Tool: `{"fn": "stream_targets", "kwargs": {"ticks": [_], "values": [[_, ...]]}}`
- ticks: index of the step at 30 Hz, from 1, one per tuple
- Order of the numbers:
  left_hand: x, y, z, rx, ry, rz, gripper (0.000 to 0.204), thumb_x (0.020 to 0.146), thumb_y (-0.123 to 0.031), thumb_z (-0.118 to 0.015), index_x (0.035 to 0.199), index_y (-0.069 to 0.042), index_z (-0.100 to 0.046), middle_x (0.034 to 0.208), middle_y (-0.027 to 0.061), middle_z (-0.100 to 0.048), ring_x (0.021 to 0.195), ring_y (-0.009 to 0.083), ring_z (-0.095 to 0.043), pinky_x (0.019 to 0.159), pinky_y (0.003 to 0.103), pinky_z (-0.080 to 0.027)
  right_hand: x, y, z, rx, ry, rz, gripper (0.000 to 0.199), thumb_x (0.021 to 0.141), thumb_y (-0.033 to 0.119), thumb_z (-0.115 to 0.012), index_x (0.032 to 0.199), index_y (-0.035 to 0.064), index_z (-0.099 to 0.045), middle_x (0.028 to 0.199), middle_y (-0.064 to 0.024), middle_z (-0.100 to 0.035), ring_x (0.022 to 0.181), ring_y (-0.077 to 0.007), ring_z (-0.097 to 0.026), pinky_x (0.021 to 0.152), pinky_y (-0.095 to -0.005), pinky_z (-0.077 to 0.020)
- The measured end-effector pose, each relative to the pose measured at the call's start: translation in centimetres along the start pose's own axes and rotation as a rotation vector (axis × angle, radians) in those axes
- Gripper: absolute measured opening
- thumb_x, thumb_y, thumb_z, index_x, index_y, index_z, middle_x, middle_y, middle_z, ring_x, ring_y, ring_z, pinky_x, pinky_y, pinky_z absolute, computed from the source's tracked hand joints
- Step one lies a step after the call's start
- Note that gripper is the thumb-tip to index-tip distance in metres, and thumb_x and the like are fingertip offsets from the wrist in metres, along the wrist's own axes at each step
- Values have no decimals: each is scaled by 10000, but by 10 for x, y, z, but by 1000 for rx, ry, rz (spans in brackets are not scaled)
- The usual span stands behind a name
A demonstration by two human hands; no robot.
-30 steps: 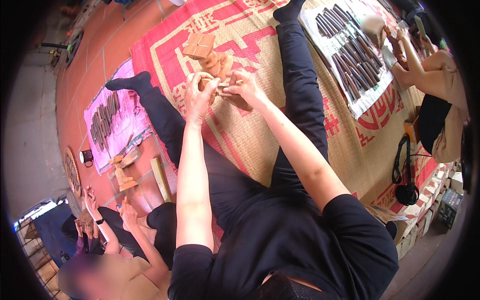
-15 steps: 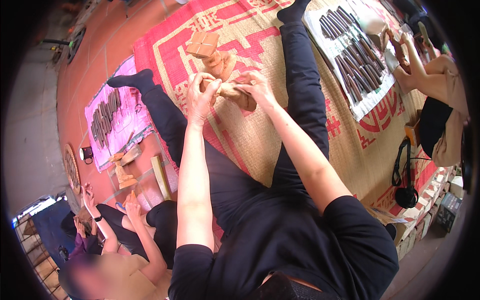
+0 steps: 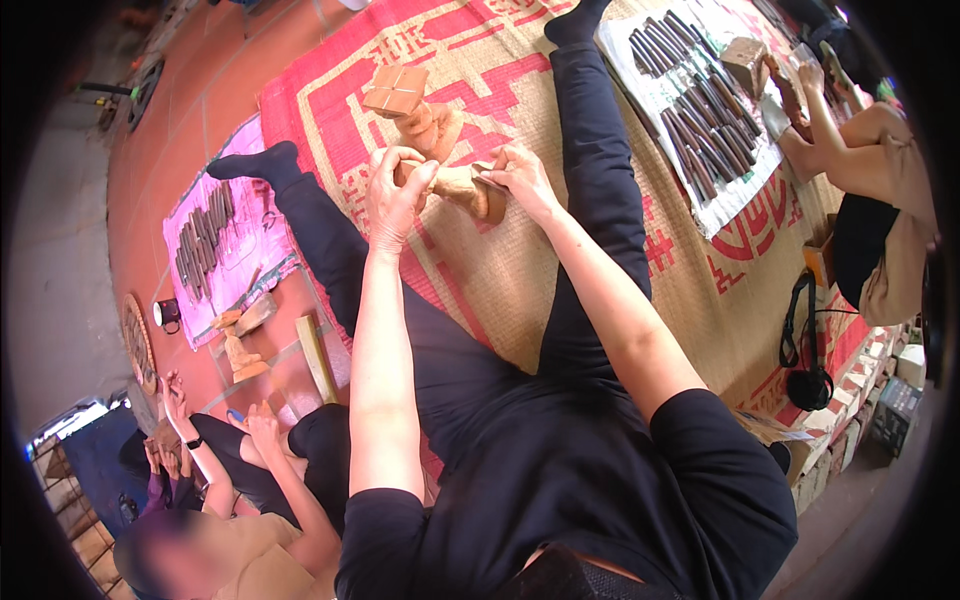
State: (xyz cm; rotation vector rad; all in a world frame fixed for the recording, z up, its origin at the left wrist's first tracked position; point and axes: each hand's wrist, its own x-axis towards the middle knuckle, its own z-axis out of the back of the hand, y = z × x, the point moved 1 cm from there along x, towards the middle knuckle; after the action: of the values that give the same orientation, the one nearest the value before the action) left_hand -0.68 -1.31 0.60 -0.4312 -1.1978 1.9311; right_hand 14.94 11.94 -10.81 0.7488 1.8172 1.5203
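Note:
Between my legs, over the mat, I hold a carved wooden figure (image 3: pixel 458 187). My left hand (image 3: pixel 396 205) is closed round its left end, with thumb and fingers bent. My right hand (image 3: pixel 522 182) is in a pinch at the figure's right part, gripping a small thin grey piece (image 3: pixel 489 176) whose material I cannot make out. Just beyond my hands is a second wooden carving (image 3: pixel 432 128), tilted, its square base (image 3: pixel 396 90) marked with a pale cross.
Carving tools lie in rows on a white cloth (image 3: pixel 722 218) at right and a pink cloth (image 3: pixel 245 262) at left. A small figure (image 3: pixel 243 355), wooden bar (image 3: pixel 316 358) and mug (image 3: pixel 166 313) are at left. Co-workers sit on both sides. Headphones (image 3: pixel 808 385) lie at lower right.
My right fingers have shifted slightly right along the held figure, and the thin piece shows more plainly. The view has moved a little. My left hand keeps its grip.

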Motion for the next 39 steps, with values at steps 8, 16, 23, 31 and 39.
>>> {"fn": "stream_targets", "kwargs": {"ticks": [8,16,23,31,39], "values": [[5,5,2,-12,-18,23,353,791,-395,-734,924,-80,-645,990,85,-538,978,236,-566,889,355,-435,-2,22,-43,116,-3,118,203,715,85,-810,723,36,-613,959,-78,-646,928,-211,-612,826,-353,-484],[4,-2,-3,47,-13,37,359,785,-422,-732,915,-96,-654,986,82,-549,948,250,-588,863,362,-451,4,26,-28,-204,-33,315,229,716,138,-811,769,14,-626,974,-107,-642,1061,-267,-584,903,-363,-455],[4,4,1,-17,1,36,358,788,-410,-732,918,-87,-650,994,80,-537,950,229,-575,877,347,-442,3,-9,3,-26,44,32,240,728,115,-806,693,17,-589,1001,-127,-635,1068,-244,-586,913,-354,-458],[8,5,0,18,-30,58,360,796,-414,-726,917,-83,-652,964,97,-540,940,243,-574,875,353,-438,0,19,-46,117,30,264,221,701,58,-803,699,28,-584,1043,-107,-643,967,-238,-591,853,-347,-459],[12,19,1,-64,-52,128,333,817,-379,-718,923,-70,-648,978,101,-539,936,243,-567,878,375,-430,-2,39,-17,-376,-43,410,271,704,23,-791,732,46,-522,1084,-72,-650,1088,-230,-570,941,-354,-441]]}}
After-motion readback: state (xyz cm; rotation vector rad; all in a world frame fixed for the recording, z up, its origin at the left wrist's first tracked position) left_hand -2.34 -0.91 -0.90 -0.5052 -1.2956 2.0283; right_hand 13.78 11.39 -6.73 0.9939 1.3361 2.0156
